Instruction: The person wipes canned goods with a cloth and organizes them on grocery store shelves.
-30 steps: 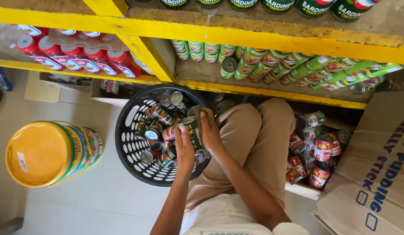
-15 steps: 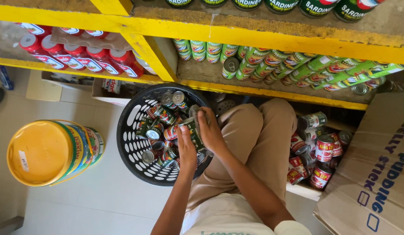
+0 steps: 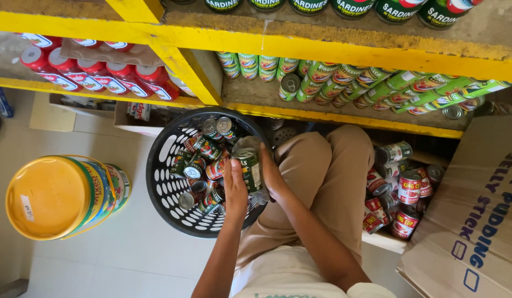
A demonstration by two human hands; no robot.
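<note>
A green-labelled tin can (image 3: 249, 168) is gripped between both my hands, just above the right rim of a round black plastic basket (image 3: 166, 190). My left hand (image 3: 235, 187) wraps its left side and my right hand (image 3: 272, 174) holds its right side. The basket holds several similar tins with green and red labels (image 3: 203, 165). It stands on the pale floor in front of my folded knees in tan trousers (image 3: 322, 176).
A yellow shelf (image 3: 344, 52) spans the top, with green-labelled tins (image 3: 344, 83) lying on the lower level and red-capped bottles (image 3: 96, 74) at left. A yellow-lidded tub (image 3: 60, 196) stands at left. Red tins (image 3: 402, 193) and a cardboard box (image 3: 476, 221) are at right.
Both hands have lifted the can slightly up out of the basket. The view has shifted a little; nothing else moved.
</note>
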